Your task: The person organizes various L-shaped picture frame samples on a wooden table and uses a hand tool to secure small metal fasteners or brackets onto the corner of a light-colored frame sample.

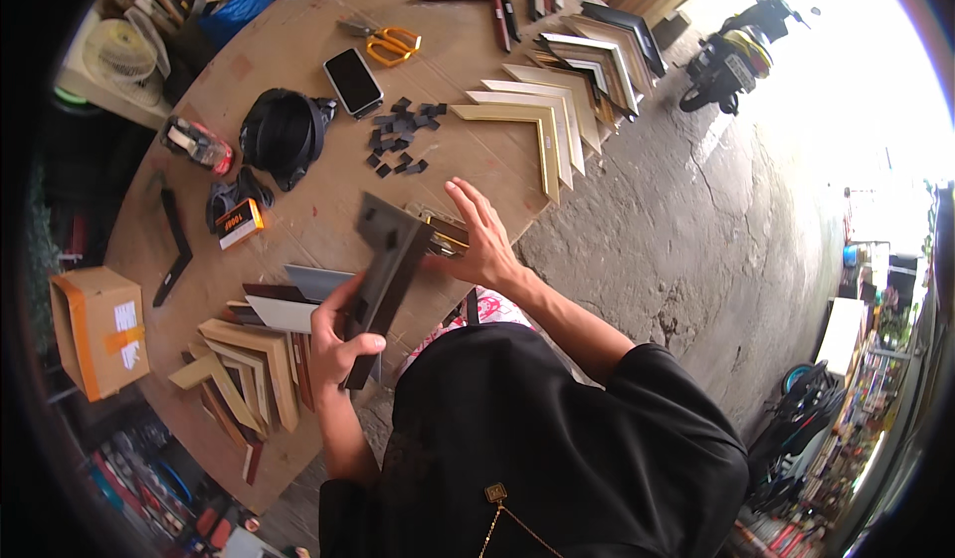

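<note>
My left hand [338, 344] grips a dark picture-frame corner sample [390, 265] by its lower arm, thumb across the front. The sample is held up over the near edge of the table, slightly blurred. My right hand [484, 243] is beside its upper end with fingers stretched out and apart; its thumb side is partly hidden, and I cannot tell whether it touches the sample. Behind them lies a gold-coloured piece [450, 232], mostly covered. Farther off on the table, small black squares [396, 142] are scattered in a cluster.
Frame corner samples stand in rows at the right [542, 125] and lower left [249, 364] of the cardboard-covered table [298, 56]. A phone [353, 82], orange-handled scissors [393, 45], black bag [284, 132], small orange box [239, 224] and carton [102, 329] are also there. A motorcycle [734, 61] stands beyond.
</note>
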